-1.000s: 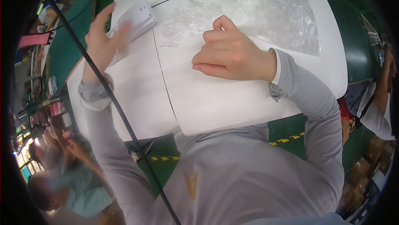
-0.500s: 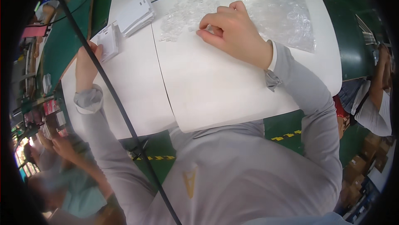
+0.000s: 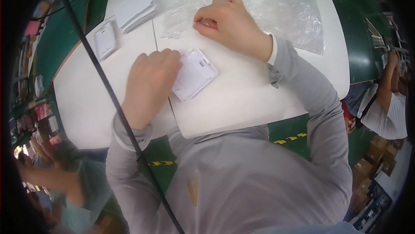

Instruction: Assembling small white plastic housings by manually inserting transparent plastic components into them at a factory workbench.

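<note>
A broad white tabletop (image 3: 250, 95) is stretching across the middle of the frame. A clear, crinkled plastic bag (image 3: 292, 20) is lying flat at upper right. The bare right hand (image 3: 233, 28) is hovering at upper centre, thumb and fingers curling close together; whether they are pinching anything cannot be told. The bare left hand (image 3: 151, 82), left of centre, is gripping the left edge of a white rectangular plastic panel (image 3: 195, 77) mid-frame. A stack of flat white panels (image 3: 135, 10) is sitting at upper left, with a single white plastic panel (image 3: 105, 41) lying just beside it. Small clear pieces (image 3: 175, 20) are lying scattered near the right hand.
</note>
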### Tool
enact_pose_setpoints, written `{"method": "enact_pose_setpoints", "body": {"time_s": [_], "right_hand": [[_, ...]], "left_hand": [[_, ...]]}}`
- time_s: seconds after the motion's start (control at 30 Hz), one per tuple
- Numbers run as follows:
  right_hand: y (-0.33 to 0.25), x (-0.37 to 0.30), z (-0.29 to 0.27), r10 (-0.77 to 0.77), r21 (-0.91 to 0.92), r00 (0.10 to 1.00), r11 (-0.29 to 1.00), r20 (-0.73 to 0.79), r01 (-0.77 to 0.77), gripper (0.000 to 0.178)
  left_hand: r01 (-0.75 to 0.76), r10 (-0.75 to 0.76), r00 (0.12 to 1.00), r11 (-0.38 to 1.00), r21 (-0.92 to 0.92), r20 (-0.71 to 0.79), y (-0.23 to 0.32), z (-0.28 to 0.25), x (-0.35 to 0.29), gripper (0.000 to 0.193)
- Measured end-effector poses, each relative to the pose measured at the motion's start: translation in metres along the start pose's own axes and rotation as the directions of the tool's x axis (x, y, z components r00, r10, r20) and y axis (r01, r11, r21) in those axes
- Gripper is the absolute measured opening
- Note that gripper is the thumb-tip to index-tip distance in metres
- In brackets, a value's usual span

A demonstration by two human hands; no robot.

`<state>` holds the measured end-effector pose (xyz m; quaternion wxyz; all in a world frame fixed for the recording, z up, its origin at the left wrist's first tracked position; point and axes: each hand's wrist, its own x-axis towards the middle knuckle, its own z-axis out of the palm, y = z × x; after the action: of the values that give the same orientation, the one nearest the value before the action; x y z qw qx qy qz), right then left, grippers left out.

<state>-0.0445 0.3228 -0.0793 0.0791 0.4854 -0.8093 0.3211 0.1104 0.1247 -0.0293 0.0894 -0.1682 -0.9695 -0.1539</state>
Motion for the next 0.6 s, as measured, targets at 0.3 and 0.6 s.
{"method": "enact_pose_setpoints", "body": {"time_s": [0.3, 0.6], "right_hand": [[-0.025, -0.01, -0.03, 0.136, 0.614, 0.988, 0.787, -0.075, -0.062, 0.014], [-0.023, -0.015, -0.025, 0.062, 0.633, 0.994, 0.775, -0.086, 0.006, 0.018]], "left_hand": [[0.133, -0.282, 0.959, 0.506, -0.852, -0.017, -0.006, 0.009, 0.038, 0.025], [0.192, -0.229, 0.962, 0.198, -0.961, 0.145, -0.005, 0.021, 0.034, 0.026]]}}
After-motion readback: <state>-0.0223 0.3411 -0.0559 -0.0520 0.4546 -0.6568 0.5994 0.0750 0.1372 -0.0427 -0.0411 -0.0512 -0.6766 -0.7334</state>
